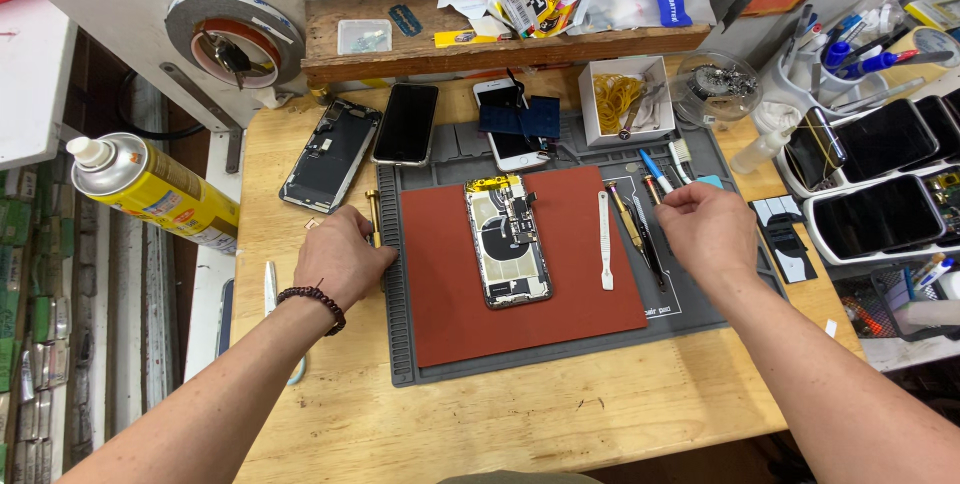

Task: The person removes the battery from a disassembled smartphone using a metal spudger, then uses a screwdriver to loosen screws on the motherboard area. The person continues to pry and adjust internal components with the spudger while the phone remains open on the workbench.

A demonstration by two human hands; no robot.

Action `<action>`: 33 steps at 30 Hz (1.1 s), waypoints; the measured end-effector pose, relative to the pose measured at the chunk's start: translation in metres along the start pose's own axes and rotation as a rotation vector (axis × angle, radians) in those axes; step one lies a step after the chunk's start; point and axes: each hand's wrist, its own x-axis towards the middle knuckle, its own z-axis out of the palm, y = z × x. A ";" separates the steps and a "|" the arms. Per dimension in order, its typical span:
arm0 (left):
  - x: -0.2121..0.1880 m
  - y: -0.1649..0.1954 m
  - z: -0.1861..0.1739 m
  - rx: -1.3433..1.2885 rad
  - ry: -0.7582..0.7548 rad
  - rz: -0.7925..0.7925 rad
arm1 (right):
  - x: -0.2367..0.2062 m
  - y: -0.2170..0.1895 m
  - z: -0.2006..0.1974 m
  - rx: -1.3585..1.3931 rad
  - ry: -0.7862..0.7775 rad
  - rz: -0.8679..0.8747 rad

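Your left hand [340,256] rests curled at the left edge of the grey mat [560,344], fingers closed around a brass-coloured screwdriver [373,216]. Your right hand [708,232] pinches over the row of tools [640,229] on the mat; whether it grips one, I cannot tell. The opened phone [508,240] lies flat on the red pad [580,294] between them. Lift each tool straight up so its neighbours stay put, and keep the tips clear of the exposed parts.

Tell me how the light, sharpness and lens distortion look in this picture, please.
Head view: light is even, shadows soft. The opened phone on the red mat is sharp. The left hand and right hand show little blur. Wide-lens distortion bends the edges and tilts the spray can.
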 end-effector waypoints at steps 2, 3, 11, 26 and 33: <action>-0.001 0.003 0.001 0.058 0.049 0.060 | 0.000 0.000 0.000 -0.165 0.011 -0.039; -0.002 0.005 0.002 0.043 0.073 0.095 | 0.001 -0.001 0.002 -0.235 -0.004 -0.027; -0.016 0.067 0.026 -0.238 0.087 0.450 | -0.004 -0.007 0.004 -0.160 0.074 -0.256; -0.048 0.166 0.050 -0.634 -0.158 0.750 | -0.055 -0.048 -0.015 0.301 -0.043 -0.422; -0.050 0.161 0.047 -0.591 -0.132 0.723 | -0.055 -0.050 -0.011 0.335 -0.065 -0.459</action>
